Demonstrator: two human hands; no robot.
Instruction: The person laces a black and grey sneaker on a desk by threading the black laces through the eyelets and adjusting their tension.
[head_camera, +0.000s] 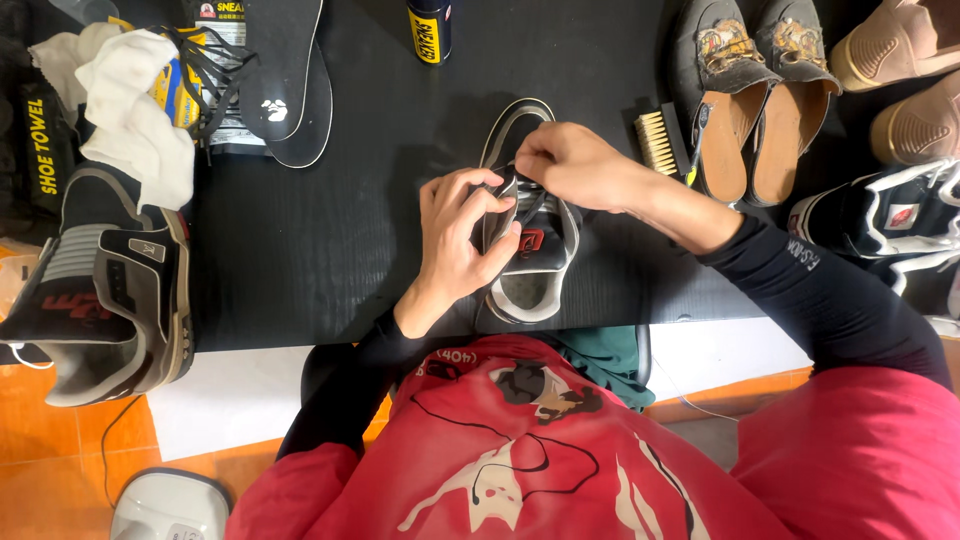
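A black and grey sneaker (528, 235) was found standing on the black table (380, 200), near its front edge at centre, toe pointing to 12 o'clock. The left hand (462, 240) was laid against the sneaker's 9 o'clock side, fingers curled over the tongue and thumb pressed to the upper. The right hand (570, 162) was set over the lacing area from 2 o'clock, fingertips pressed together and pinching a black lace (527, 205).

A wooden brush (658, 140) was noted just beside the right wrist at 2 o'clock. A pair of worn brown slip-ons (750, 100) was recorded further out at 2 o'clock. Two black insoles (290, 80) lay at 10 o'clock, well apart from the hands. A high-top sneaker (110, 290) stuffed with white cloth (130, 110) stood at 9 o'clock. A spray can (430, 30) stood at 12 o'clock.
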